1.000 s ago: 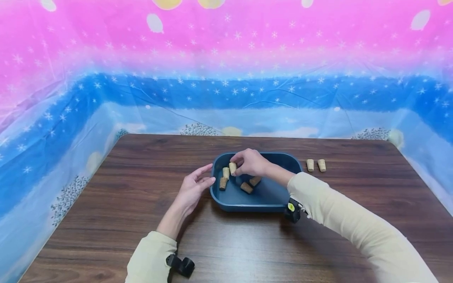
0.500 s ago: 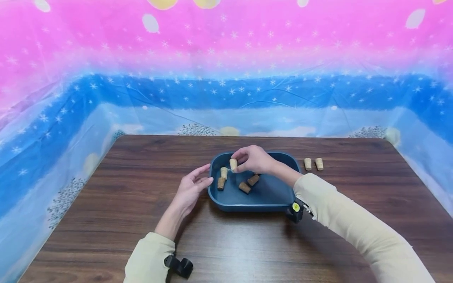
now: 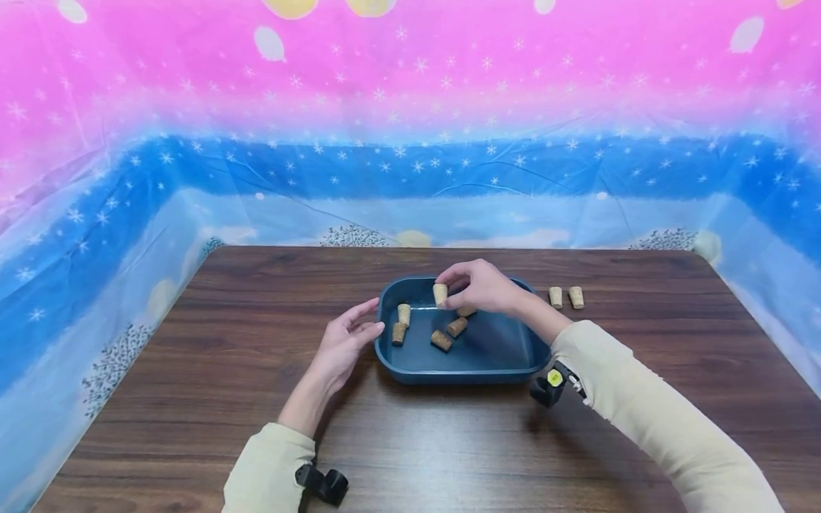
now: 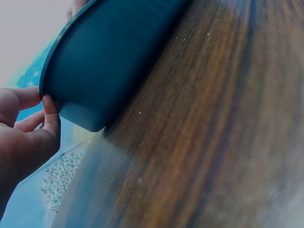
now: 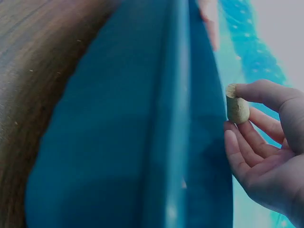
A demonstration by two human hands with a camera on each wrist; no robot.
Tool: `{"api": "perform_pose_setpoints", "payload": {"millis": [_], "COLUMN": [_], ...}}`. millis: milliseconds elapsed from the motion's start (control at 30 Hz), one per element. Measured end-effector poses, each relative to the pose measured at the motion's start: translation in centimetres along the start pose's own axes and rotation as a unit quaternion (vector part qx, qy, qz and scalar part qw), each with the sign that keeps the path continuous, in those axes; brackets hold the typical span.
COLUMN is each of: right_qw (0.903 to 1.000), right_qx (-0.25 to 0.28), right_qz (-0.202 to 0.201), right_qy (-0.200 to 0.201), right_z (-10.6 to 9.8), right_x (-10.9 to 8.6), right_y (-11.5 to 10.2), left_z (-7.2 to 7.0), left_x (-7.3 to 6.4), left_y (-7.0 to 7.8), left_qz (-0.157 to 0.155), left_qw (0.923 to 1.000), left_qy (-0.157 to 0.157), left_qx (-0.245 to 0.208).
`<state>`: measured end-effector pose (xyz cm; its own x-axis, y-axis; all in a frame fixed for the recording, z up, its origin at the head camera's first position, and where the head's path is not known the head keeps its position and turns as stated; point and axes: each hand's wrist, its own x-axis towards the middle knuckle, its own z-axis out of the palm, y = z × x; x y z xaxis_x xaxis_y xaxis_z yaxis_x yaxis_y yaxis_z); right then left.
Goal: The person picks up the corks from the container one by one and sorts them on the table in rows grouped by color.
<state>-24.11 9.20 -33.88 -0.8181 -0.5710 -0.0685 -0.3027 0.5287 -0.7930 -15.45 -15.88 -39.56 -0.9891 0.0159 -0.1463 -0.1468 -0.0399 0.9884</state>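
Observation:
My right hand [image 3: 490,288] pinches a pale tapered cork [image 3: 440,295] between thumb and fingertips, held above the back part of a dark blue tray [image 3: 474,372]. The right wrist view shows the same cork [image 5: 237,103] with the thumb at one end and fingers at the other. My left hand [image 3: 343,349] is at the tray's left end, its thumb and a finger gripping the rim, as the left wrist view shows of the tray [image 4: 109,61]. Inside lie two corks at the left, a pale one [image 3: 403,315] and a brown one [image 3: 398,333], and three brown corks [image 3: 441,340] near the middle.
Two pale corks [image 3: 575,298] stand on the dark wooden table [image 3: 288,285] to the right of the tray. A patterned pink and blue cloth [image 3: 410,164] hangs behind the table and along its sides.
My right hand has lifted the pale cork off the group at the tray's left and carried it rightward. The left hand keeps its place at the tray's end.

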Motion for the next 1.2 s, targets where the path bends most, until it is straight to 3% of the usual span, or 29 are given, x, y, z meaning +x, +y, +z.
{"api": "perform_pose_setpoints", "payload": {"millis": [567,800,1200], "right_qw": [0.9989,0.9972,0.9951], "right_qx": [0.017,0.047,0.050], "right_qz": [-0.001,0.019,0.033], "right_qy": [0.043,0.056,0.078], "right_z": [-4.2,-5.3,-8.0], "right_x": [-2.3,-3.3,-4.6], "right_y": [2.9,3.5,5.2], "left_z": [0.0,0.0,0.0], "left_x": [-0.1,0.0,-0.1], "left_y": [0.2,0.1,0.1], "left_qz": [-0.013,-0.010,-0.003], "left_qw": [0.9999,0.9999,1.0000], "left_qy": [0.002,-0.001,0.000], "left_qx": [0.000,-0.005,-0.001]}}
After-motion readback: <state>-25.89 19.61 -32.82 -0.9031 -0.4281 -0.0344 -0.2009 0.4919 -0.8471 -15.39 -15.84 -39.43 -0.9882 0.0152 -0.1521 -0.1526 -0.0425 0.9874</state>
